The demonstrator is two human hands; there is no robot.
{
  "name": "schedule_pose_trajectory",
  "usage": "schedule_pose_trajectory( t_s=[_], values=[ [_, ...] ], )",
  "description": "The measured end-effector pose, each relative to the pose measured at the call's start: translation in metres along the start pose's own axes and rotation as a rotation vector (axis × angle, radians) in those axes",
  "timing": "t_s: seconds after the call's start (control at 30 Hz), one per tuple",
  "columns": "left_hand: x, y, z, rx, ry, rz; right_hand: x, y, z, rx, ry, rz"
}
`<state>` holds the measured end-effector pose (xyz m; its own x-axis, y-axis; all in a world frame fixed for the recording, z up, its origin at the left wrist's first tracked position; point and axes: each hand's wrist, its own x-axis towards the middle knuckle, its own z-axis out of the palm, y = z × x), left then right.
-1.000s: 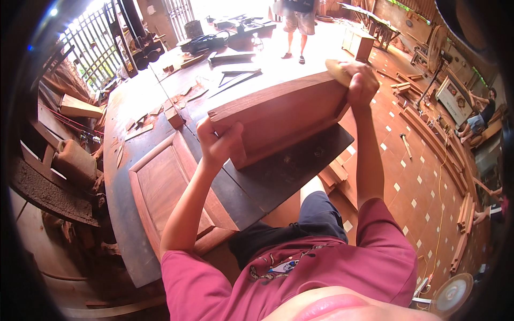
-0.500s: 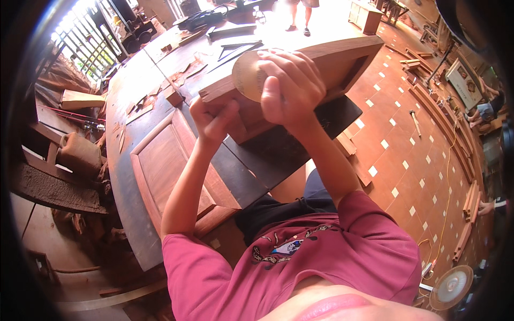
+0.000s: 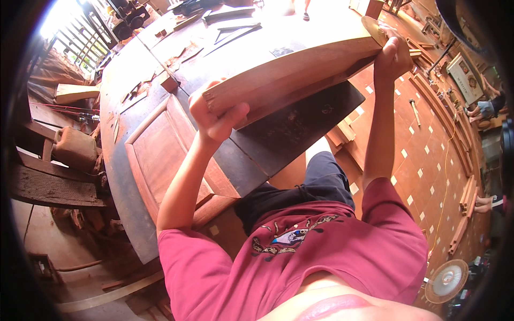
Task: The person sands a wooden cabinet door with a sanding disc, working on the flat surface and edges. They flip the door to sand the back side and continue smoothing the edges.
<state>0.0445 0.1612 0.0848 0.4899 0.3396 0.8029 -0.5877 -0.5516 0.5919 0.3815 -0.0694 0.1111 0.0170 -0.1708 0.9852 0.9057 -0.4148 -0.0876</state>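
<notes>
A framed wooden panel (image 3: 300,74) is tilted up on its edge above the dark workbench (image 3: 251,168). Its near left corner is gripped by my left hand (image 3: 217,119), with the thumb on the inner side and the fingers going behind. At the panel's far right end, my right hand (image 3: 394,58) holds a round tan sanding disc (image 3: 374,30) against the top edge. The right fingertips are partly hidden behind the disc and washed out by glare. A second framed wooden panel (image 3: 170,147) lies flat on the bench by my left forearm.
Wood scraps (image 3: 142,88) and a small wooden block (image 3: 169,84) lie on the bench's far left. On the tiled floor to the right are a hammer (image 3: 415,112), timber strips (image 3: 465,208) and a round fan (image 3: 446,281). Another person (image 3: 486,107) is at the far right.
My right hand has slid the sanding disc along the panel's top edge, from near the left corner to the far right end. The left hand keeps its grip on the corner.
</notes>
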Motion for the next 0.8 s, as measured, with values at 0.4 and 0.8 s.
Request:
schedule_pose_trajectory(
  t_s=[0.4,0.8],
  values=[
    [-0.004,-0.010,-0.009,0.082,-0.080,0.193,-0.004,-0.206,-0.023,0.298,-0.211,-0.070],
    [0.004,-0.001,-0.007,0.148,-0.115,0.173,0.011,-0.140,-0.036,0.256,-0.303,-0.302]
  ],
)
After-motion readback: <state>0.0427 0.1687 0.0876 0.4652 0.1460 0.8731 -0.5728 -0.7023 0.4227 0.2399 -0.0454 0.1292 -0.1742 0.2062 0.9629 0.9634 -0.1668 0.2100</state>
